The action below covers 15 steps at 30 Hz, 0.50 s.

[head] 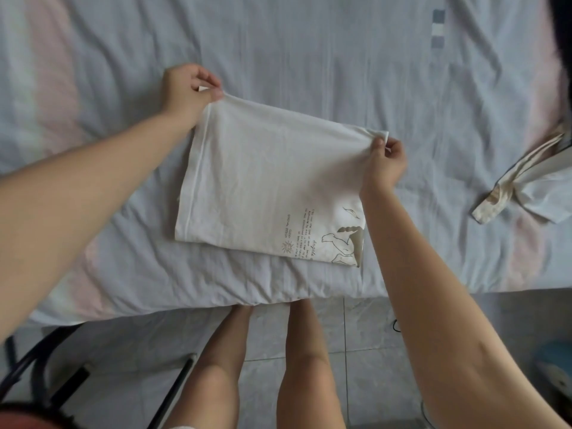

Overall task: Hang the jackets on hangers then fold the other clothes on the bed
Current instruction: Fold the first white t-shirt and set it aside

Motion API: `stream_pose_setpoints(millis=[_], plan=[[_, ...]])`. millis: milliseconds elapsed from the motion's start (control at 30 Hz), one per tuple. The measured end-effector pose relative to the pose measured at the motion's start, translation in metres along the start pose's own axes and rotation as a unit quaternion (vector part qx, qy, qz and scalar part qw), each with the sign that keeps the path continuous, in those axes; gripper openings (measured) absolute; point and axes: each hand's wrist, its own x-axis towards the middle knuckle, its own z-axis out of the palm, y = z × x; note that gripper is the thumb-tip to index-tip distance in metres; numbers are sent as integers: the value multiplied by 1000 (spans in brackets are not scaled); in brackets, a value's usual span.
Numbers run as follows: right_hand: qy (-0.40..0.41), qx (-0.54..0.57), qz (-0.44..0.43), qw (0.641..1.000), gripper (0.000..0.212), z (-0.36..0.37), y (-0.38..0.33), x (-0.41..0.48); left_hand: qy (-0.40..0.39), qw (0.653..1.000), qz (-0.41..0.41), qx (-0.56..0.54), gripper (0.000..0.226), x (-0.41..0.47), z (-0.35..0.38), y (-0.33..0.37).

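Note:
A white T-shirt point(266, 184) with a tan print and small text at its near right corner lies partly folded on the bed point(356, 63). My left hand point(187, 89) pinches its far left corner. My right hand point(385, 164) pinches its far right corner. The far edge is stretched taut between both hands and lifted slightly off the sheet, while the near edge rests on the bed.
A second pale garment point(526, 184) with tan trim lies crumpled at the bed's right side. The bed's near edge point(216, 301) runs across the view, with tiled floor point(365, 342) below. A dark metal frame point(173, 391) stands at lower left beside my legs.

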Motion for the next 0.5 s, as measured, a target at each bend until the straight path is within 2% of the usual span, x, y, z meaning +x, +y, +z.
stream_pose_setpoints(millis=[33, 100, 133, 167, 200, 233, 267, 300, 333, 367, 400, 500], plan=[[16, -1, -6, 1000, 17, 0, -1, -2, 20, 999, 21, 16, 28, -2, 2, -1], [44, -53, -49, 996, 7, 3, -4, -11, 75, 982, 98, 146, 16, -13, 8, 3], [69, -121, -101, 985, 18, 4, -5, -16, 100, 958, 149, 225, 16, -20, 15, 5], [80, -205, -171, 960, 33, 6, -5, -25, 107, 929, 207, 289, 26, -29, 24, 8], [50, -283, -264, 921, 45, 8, -5, -34, 75, 906, 268, 319, 34, -41, 35, 10], [-29, -350, -373, 859, 52, 11, -3, -45, 8, 882, 331, 335, 40, -54, 48, 9], [-124, -409, -472, 771, 55, 13, 5, -52, -58, 847, 379, 368, 47, -67, 60, 2], [-194, -450, -533, 690, 58, 14, 14, -52, -105, 808, 397, 423, 54, -77, 68, -10], [-235, -484, -537, 650, 62, 10, 23, -45, -135, 777, 383, 481, 60, -81, 69, -24], [-246, -512, -501, 653, 67, 3, 31, -36, -141, 765, 352, 520, 63, -81, 64, -37], [-231, -531, -450, 680, 70, -6, 37, -24, -128, 775, 307, 537, 63, -76, 56, -45], [-164, -560, -281, 762, 79, -35, 42, 1, -83, 833, 159, 523, 63, -60, 28, -47]])
